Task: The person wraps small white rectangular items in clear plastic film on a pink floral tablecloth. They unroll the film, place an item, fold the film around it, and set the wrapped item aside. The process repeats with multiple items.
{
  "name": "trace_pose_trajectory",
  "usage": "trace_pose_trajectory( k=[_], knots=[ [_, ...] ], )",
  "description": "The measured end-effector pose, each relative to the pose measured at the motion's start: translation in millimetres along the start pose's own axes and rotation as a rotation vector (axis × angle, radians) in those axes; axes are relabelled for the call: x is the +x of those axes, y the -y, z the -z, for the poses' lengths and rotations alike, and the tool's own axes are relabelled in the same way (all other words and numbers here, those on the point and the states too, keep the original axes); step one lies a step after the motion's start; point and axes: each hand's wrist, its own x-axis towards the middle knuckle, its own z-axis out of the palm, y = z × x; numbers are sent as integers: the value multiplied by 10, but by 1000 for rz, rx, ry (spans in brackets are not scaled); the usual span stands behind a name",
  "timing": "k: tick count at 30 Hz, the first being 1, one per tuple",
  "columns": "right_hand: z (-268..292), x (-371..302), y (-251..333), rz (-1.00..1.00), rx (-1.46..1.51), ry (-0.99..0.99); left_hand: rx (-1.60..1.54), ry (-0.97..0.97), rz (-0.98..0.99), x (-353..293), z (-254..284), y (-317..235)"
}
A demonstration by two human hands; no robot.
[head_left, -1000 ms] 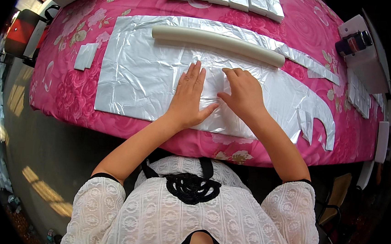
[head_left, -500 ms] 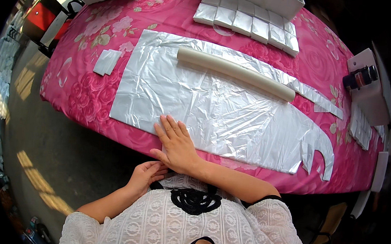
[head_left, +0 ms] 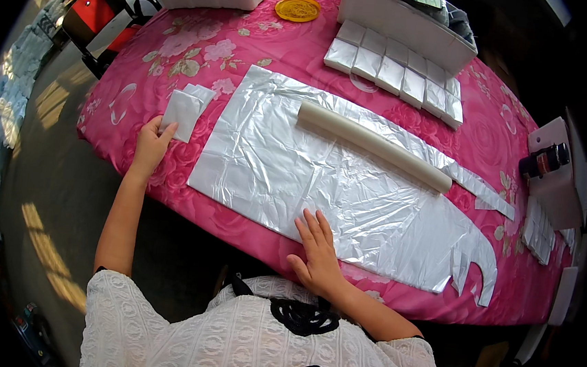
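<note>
A flat white plastic vest bag (head_left: 268,154), wrinkled and shiny with handle loops at its right end, lies across the table, possibly in a stack. My right hand (head_left: 319,254) rests open on its near edge, fingers stretched out. To the left, my left hand (head_left: 150,146) pinches the near corner of a small folded white packet (head_left: 185,116) between thumb and fingers. Another such packet peeks out from behind it. A pale roller tube (head_left: 372,145) lies slantwise on the bag, touched by neither hand.
Rows of folded white packets (head_left: 392,74) sit before a white foam box (head_left: 416,27) at the back. A yellow round tray (head_left: 297,8) stands left of them. On the right are a dark jar (head_left: 543,160) and more packets (head_left: 538,230). Pink flowered cloth (head_left: 126,125) covers the table.
My left hand has left its place beside the right hand, reached out left and taken hold of a folded packet, which is now tilted. The view has shifted; the right hand stays at the bag's edge.
</note>
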Motion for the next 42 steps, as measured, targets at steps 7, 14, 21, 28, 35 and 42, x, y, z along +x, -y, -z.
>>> trace_pose_trajectory(
  k=[7,14,21,28,35,42],
  knots=[
    [209,30,-186,-173,-264,-135,823,-165,-402,697,-181,251],
    [742,-405,-978,-397,-587,-325,586,382,-763,-350,-1400,-869],
    [1806,-1632,-1787,-811,-576,-413,489,570,-871,-544,-2205,-1484],
    [2485,-2574,-2447,-1041,-841,-679,507,429,-1017,-216,-3028,-1739],
    [2501,-2697,-2351,-871,-757,-803,526,661,-914,-219,-3158,-1830],
    [2524,-2473,-1973,-994,-758,-904,475,906,-1299,-1053,-3105,-2033]
  ],
)
